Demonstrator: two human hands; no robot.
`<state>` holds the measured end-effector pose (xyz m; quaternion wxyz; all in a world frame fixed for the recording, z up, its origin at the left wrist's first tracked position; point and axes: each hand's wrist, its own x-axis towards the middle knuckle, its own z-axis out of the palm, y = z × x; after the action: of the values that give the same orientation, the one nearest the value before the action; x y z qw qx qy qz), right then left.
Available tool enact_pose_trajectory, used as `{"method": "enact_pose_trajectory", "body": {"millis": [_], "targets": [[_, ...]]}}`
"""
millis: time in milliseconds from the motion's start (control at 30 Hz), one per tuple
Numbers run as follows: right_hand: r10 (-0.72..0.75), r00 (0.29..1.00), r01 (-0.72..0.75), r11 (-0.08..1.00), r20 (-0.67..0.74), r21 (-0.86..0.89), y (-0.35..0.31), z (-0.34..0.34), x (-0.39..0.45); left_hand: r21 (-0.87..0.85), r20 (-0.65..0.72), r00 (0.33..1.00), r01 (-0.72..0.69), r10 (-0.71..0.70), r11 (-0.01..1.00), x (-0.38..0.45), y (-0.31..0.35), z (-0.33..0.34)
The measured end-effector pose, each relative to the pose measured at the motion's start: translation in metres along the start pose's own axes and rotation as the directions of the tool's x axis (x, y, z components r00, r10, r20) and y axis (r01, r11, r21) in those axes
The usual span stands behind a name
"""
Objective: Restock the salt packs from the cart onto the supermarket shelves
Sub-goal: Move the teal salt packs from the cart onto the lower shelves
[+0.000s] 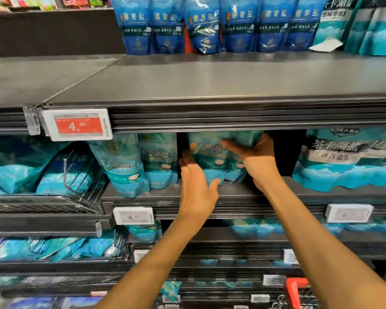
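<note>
Teal salt packs (207, 157) stand upright on the middle shelf (299, 192), pressed together in a small bunch. My right hand (257, 159) grips the bunch from the right, fingers across the front and thumb at the top edge. Against the bunch's left side lies my left hand (196, 188), fingers straight, thumb touching the lower front corner. Two more of the same teal packs (140, 161) stand just to the left, one leaning. A corner of the red cart (295, 292) shows at the bottom right.
Dark blue salt pouches (201, 25) line the back of the top shelf (210, 81), whose front is bare. Larger teal bags (343, 161) fill the middle shelf's right end. A wire divider (80, 175) and more bags sit at left. Price tags (77, 124) hang on the shelf edges.
</note>
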<state>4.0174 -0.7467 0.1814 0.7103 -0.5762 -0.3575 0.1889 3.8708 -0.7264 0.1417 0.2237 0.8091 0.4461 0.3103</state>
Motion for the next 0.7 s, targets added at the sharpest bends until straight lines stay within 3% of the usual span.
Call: {"method": "enact_pose_trajectory", "body": {"millis": [333,467,700], "targets": [[0.061,0.964,-0.056,0.998,0.26,-0.029,0.004,-0.009,-0.015,0.133,-0.037,0.997,0.069,-0.064,0.989,-0.011,-0.002,-0.001],[0.151,0.957,-0.13,0.987,0.246,-0.098,0.008,-0.007,-0.019,0.176,-0.066,0.997,-0.025,0.038,0.984,-0.024,-0.003,-0.001],[0.101,0.944,-0.088,0.995,0.314,-0.055,0.007,-0.001,-0.019,0.329,-0.091,0.983,-0.122,0.16,0.936,-0.056,-0.001,0.0]]}}
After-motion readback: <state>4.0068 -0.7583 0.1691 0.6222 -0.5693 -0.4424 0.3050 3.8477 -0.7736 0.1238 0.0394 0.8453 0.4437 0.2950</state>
